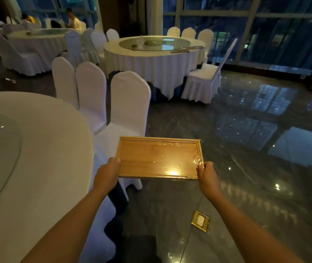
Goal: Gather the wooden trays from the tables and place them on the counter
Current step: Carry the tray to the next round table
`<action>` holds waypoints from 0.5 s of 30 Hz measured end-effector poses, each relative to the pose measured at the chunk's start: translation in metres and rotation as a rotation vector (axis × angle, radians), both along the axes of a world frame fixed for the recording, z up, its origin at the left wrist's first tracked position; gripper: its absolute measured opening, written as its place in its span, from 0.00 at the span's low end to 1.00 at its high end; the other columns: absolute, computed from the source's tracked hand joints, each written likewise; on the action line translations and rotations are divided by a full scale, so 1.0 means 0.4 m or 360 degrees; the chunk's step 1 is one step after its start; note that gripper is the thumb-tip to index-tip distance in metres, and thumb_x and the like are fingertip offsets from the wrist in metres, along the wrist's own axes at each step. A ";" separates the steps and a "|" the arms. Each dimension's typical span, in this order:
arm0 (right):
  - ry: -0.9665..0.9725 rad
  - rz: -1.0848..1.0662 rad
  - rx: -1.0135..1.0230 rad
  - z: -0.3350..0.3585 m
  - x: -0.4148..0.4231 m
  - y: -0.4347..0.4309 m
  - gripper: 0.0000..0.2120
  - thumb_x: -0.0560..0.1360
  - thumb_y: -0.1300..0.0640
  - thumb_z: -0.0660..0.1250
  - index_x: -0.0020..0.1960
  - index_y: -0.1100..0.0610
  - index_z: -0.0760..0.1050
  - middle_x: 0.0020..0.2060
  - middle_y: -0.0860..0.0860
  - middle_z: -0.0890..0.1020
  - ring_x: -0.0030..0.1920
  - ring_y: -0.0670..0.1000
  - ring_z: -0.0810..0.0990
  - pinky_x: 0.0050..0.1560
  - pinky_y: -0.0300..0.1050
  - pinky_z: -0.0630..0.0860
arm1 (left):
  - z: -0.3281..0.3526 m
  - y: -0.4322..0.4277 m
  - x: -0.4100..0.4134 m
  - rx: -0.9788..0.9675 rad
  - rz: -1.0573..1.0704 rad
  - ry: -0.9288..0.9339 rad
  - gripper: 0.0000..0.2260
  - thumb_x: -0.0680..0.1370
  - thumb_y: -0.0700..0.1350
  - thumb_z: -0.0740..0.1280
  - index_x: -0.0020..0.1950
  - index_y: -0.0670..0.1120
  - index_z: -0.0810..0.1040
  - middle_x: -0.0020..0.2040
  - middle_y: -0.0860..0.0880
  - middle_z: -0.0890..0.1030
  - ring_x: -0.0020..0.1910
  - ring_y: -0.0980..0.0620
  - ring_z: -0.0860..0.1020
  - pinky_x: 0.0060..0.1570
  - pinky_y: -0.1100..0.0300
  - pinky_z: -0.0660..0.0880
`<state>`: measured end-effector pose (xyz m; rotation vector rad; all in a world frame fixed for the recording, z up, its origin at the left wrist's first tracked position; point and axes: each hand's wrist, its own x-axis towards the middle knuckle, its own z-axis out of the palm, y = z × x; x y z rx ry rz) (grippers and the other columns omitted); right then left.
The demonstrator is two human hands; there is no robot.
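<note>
A rectangular wooden tray (157,158), wrapped in shiny clear film, is held level in the air in front of me, above the floor. My left hand (106,174) grips its left short edge and my right hand (208,176) grips its right short edge near the front corner. Two more wooden trays (187,49) lie on the right rim of the round table (151,59) straight ahead. No counter is in view.
A round white-clothed table (37,149) with a glass turntable is close on my left, with covered chairs (128,103) beside it. A brass floor socket (200,221) sits on the glossy dark floor. Windows line the right side. Two people sit at a far left table (37,38).
</note>
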<state>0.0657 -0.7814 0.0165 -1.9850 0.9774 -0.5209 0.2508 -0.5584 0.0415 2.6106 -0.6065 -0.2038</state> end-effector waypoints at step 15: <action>0.0055 -0.0261 -0.0033 0.000 0.381 -0.746 0.06 0.80 0.54 0.52 0.51 0.57 0.62 0.48 0.54 0.71 0.49 0.53 0.73 0.52 0.52 0.73 | -0.013 -0.819 0.449 0.0008 -0.0217 0.0092 0.17 0.82 0.47 0.51 0.62 0.38 0.70 0.55 0.34 0.79 0.55 0.35 0.77 0.55 0.45 0.73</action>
